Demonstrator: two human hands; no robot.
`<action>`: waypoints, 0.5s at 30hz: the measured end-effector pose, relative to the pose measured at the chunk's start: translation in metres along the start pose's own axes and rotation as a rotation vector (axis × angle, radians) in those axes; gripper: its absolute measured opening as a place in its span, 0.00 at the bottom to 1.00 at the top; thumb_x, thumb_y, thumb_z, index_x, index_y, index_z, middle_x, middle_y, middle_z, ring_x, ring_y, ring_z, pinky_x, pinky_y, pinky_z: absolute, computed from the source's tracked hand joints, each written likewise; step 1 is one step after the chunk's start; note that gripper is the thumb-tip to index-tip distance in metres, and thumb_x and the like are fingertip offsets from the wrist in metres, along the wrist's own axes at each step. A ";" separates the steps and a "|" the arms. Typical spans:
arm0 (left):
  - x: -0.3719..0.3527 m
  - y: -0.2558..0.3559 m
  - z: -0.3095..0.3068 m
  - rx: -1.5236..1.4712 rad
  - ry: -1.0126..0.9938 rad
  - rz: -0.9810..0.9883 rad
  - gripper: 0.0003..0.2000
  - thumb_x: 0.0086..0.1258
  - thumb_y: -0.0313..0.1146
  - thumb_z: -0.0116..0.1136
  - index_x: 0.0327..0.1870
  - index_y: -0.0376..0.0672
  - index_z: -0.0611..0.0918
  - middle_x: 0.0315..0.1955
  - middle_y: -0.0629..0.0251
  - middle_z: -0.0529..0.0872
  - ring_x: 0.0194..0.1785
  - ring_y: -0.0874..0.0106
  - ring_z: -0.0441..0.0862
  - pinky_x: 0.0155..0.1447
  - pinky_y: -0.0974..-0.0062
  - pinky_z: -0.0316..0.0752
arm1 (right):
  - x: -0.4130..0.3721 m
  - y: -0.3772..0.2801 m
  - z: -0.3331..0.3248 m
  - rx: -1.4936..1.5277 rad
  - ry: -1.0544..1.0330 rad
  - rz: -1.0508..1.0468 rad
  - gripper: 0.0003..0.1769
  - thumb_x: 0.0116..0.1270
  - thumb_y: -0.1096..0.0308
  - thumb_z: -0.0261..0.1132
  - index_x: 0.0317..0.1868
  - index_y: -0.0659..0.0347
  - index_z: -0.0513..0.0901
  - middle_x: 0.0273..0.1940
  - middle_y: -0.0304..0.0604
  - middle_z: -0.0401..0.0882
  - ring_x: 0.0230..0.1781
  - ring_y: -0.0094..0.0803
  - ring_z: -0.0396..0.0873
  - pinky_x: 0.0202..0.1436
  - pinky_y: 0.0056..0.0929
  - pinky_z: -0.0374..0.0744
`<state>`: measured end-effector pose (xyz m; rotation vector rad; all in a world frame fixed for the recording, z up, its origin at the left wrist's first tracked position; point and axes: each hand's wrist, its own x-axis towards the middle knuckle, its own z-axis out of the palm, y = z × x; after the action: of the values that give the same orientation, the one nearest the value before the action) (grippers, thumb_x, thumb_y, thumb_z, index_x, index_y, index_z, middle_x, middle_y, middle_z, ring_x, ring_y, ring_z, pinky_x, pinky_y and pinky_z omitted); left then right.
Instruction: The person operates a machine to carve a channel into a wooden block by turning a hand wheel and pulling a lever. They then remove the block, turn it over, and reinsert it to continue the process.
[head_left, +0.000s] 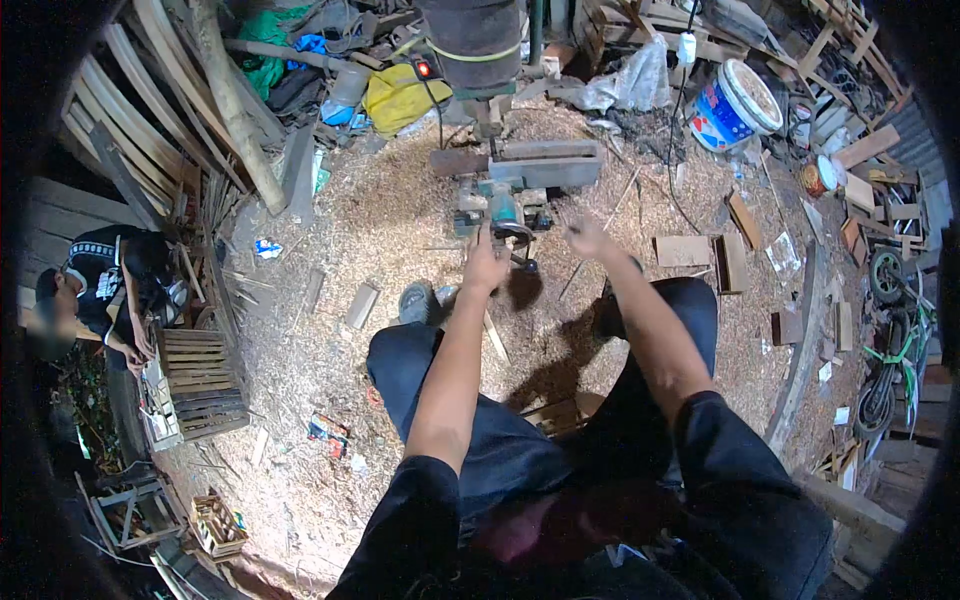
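Observation:
In front of me, low to the ground, is a teal vise-like machine part with a dark round handwheel and a black knob. Behind it lies a long grey wooden block. My left hand is at the left side of the teal part, fingers stretched forward against or just beside it. To the right of the handwheel, my right hand is apart from the machine; motion blur hides its fingers. A dark cylindrical machine body with a yellow band stands behind the block.
Wood shavings cover the ground. Wooden blocks lie to the right, with a paint bucket beyond them. A cable hangs at the back right. At far left, another person handles a slatted wooden crate.

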<state>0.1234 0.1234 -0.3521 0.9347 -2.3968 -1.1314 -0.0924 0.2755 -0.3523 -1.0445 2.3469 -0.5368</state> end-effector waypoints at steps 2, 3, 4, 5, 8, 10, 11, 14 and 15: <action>0.001 -0.001 0.009 0.023 0.042 0.009 0.39 0.64 0.41 0.64 0.73 0.39 0.59 0.70 0.38 0.62 0.72 0.43 0.60 0.75 0.57 0.57 | -0.003 0.048 0.050 -0.138 -0.161 0.151 0.33 0.68 0.43 0.58 0.45 0.72 0.84 0.49 0.67 0.81 0.52 0.60 0.79 0.58 0.49 0.77; 0.003 -0.002 0.012 0.038 0.065 0.015 0.39 0.64 0.42 0.64 0.73 0.39 0.59 0.69 0.38 0.62 0.72 0.43 0.60 0.76 0.57 0.57 | -0.003 0.064 0.069 -0.096 -0.196 0.203 0.32 0.68 0.44 0.58 0.46 0.72 0.83 0.49 0.67 0.81 0.53 0.60 0.79 0.58 0.49 0.77; 0.003 0.000 0.016 0.025 0.149 0.062 0.35 0.64 0.41 0.65 0.70 0.37 0.64 0.66 0.39 0.66 0.69 0.44 0.64 0.73 0.55 0.60 | -0.005 0.071 0.080 -0.055 -0.231 0.253 0.32 0.68 0.44 0.58 0.47 0.73 0.83 0.49 0.67 0.81 0.53 0.60 0.79 0.58 0.49 0.77; 0.003 0.002 0.020 0.008 0.199 0.071 0.33 0.65 0.40 0.65 0.68 0.37 0.65 0.62 0.40 0.68 0.66 0.44 0.66 0.70 0.56 0.62 | -0.002 0.078 0.088 -0.013 -0.267 0.303 0.32 0.68 0.45 0.58 0.48 0.73 0.82 0.49 0.67 0.80 0.53 0.60 0.79 0.59 0.49 0.77; 0.006 0.004 0.028 -0.025 0.377 0.125 0.24 0.66 0.38 0.65 0.58 0.37 0.72 0.51 0.46 0.75 0.55 0.48 0.74 0.60 0.59 0.70 | 0.004 0.050 0.085 0.045 -0.056 0.314 0.34 0.68 0.47 0.60 0.58 0.74 0.75 0.54 0.68 0.78 0.57 0.59 0.77 0.62 0.48 0.74; 0.012 0.005 0.029 -0.077 0.354 0.016 0.21 0.66 0.38 0.66 0.54 0.37 0.73 0.48 0.47 0.76 0.53 0.49 0.75 0.58 0.59 0.70 | 0.018 0.033 0.089 0.178 0.156 0.296 0.35 0.67 0.48 0.61 0.61 0.72 0.72 0.54 0.68 0.77 0.56 0.60 0.77 0.61 0.48 0.74; 0.015 0.002 0.028 -0.099 0.346 -0.039 0.20 0.66 0.39 0.66 0.52 0.36 0.74 0.47 0.47 0.77 0.52 0.50 0.76 0.58 0.59 0.70 | 0.032 0.034 0.102 0.231 0.257 0.244 0.36 0.67 0.48 0.62 0.63 0.70 0.71 0.53 0.68 0.78 0.55 0.61 0.77 0.59 0.49 0.75; 0.017 0.000 0.026 -0.143 0.322 -0.046 0.18 0.67 0.39 0.66 0.48 0.37 0.75 0.42 0.50 0.78 0.48 0.54 0.77 0.55 0.61 0.72 | 0.051 0.026 0.126 0.327 0.430 0.160 0.37 0.66 0.47 0.63 0.63 0.71 0.69 0.53 0.69 0.77 0.54 0.62 0.77 0.59 0.49 0.75; 0.018 0.002 0.026 -0.172 0.304 -0.059 0.18 0.67 0.39 0.66 0.48 0.37 0.75 0.41 0.51 0.78 0.48 0.55 0.78 0.54 0.62 0.72 | 0.053 0.023 0.130 0.346 0.471 0.146 0.37 0.66 0.47 0.63 0.63 0.72 0.69 0.53 0.70 0.77 0.55 0.62 0.76 0.59 0.48 0.74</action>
<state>0.0955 0.1265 -0.3664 1.0408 -2.0107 -1.1066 -0.0588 0.2300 -0.4825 -0.6298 2.5636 -1.1872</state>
